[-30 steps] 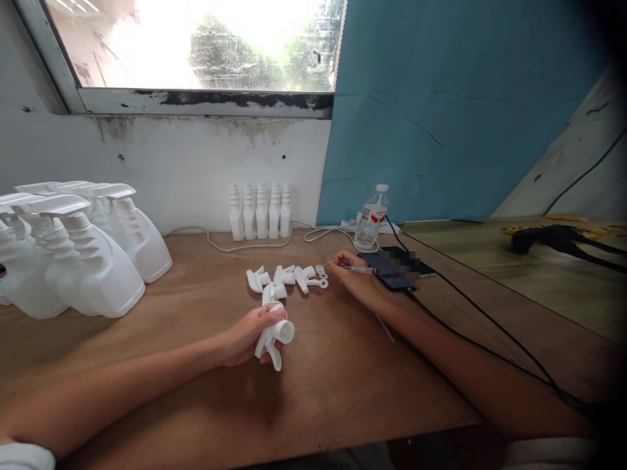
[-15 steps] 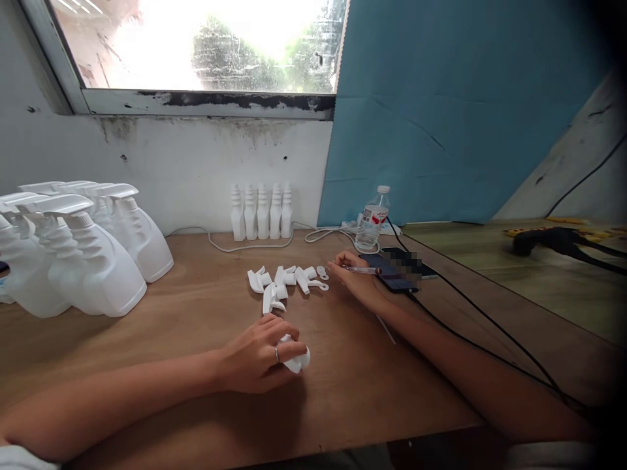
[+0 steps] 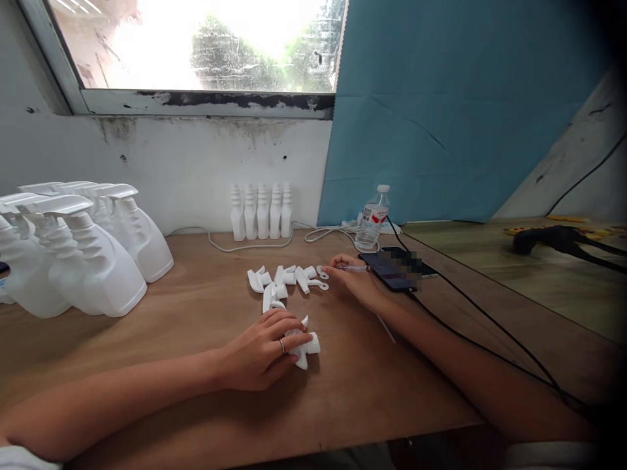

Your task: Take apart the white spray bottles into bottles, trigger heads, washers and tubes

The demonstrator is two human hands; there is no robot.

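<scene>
On tabletop [image 3: 343, 398] — left hand [image 3: 264, 349] grips spray head [image 3: 302, 358], collar [image 3: 313, 343] rightward; right hand [image 3: 349, 277] holds pen [image 3: 354, 268] crosswise.

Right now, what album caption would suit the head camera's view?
Over a brown wooden table, the left hand holds a white plastic spray head while the right hand holds a slim clear pen.

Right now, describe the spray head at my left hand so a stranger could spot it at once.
Below the window, find the brown tabletop. Toward its near edge is the left hand, which partly covers a white spray head. It is the only one with a hand on it; the other loose spray heads lie clustered farther back.
</scene>
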